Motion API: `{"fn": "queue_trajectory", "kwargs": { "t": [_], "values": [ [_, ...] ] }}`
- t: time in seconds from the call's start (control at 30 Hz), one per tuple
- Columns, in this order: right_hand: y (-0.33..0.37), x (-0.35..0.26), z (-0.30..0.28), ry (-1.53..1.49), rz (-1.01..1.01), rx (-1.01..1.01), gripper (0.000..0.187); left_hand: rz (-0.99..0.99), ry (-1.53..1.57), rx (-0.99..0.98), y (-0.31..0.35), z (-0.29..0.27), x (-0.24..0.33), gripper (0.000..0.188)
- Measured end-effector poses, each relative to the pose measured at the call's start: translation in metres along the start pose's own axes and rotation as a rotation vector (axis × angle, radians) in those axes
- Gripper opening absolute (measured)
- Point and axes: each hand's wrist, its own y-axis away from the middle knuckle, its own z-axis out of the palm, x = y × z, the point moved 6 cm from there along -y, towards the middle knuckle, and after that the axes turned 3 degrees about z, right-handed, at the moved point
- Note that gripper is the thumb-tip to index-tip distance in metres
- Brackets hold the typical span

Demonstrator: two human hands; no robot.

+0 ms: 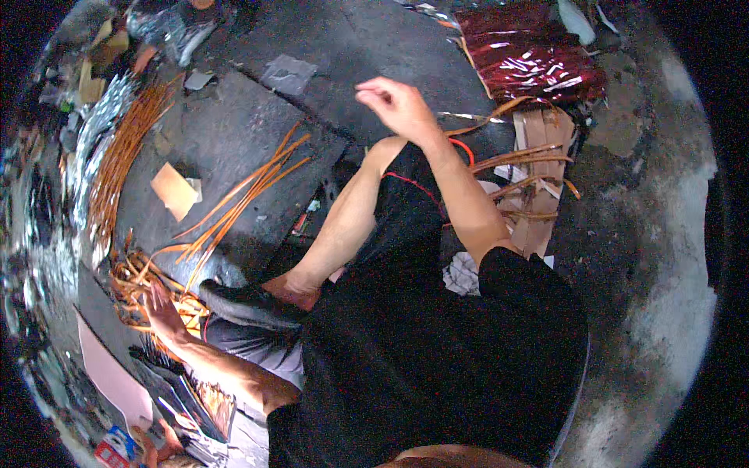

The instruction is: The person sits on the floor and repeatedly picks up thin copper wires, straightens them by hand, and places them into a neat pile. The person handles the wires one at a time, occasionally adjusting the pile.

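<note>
Where the far-left rim smears the view, a long bundle (129, 168) of brown strips curves down the floor (335, 47), most of the clutter beyond it hard to make out. Just below it sits a tangled pile (129, 273) of orange-brown strips. The left hand (161, 312) is at the pile's lower edge, fingers fairly straight; whether they grip a strip I cannot tell, since hand and strips overlap. Next come a card (174, 191) and, lower, a dark shoe (253, 306) near the fanned loose strips (248, 195). A broad stretch of floor gives room between these and the right hand (398, 109), raised by the bent knee (384, 154), fingers curled toward the thumb; anything pinched there is too small to tell. Farther right, more strips (519, 160) cross a cardboard length (534, 234), below a shiny dark-red sheet (530, 58). The black shirt (437, 359) hides the lower middle.
</note>
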Motion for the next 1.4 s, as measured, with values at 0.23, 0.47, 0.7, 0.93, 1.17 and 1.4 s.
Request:
{"fn": "queue_trajectory", "kwargs": {
  "t": [0.23,0.47,0.7,0.93,1.17,1.4],
  "values": [
    [0.066,0.183,-0.106,1.071,0.396,-0.135,0.029,0.219,-0.971,0.135,0.016,0.03,-0.039,0.049],
    [0.085,0.208,-0.116,1.179,0.18,-0.23,0.016,0.295,-1.178,0.087,0.032,0.092,-0.099,0.048],
    [0.034,0.094,-0.095,0.499,0.099,0.015,0.012,0.291,-1.3,-0.053,0.051,0.161,-0.179,0.045],
    [0.007,-0.114,0.026,-0.22,-0.128,-0.387,0.024,0.008,-1.153,-0.528,0.089,0.235,-0.328,0.036],
    [0.033,-0.201,0.094,-0.288,-0.39,-0.368,0.032,0.298,-1.133,-0.332,0.084,0.239,-0.297,0.019],
    [0.044,-0.221,0.111,-0.315,-0.501,-0.324,0.026,0.302,-1.065,-0.448,0.095,0.237,-0.271,0.028]
  ]
}}
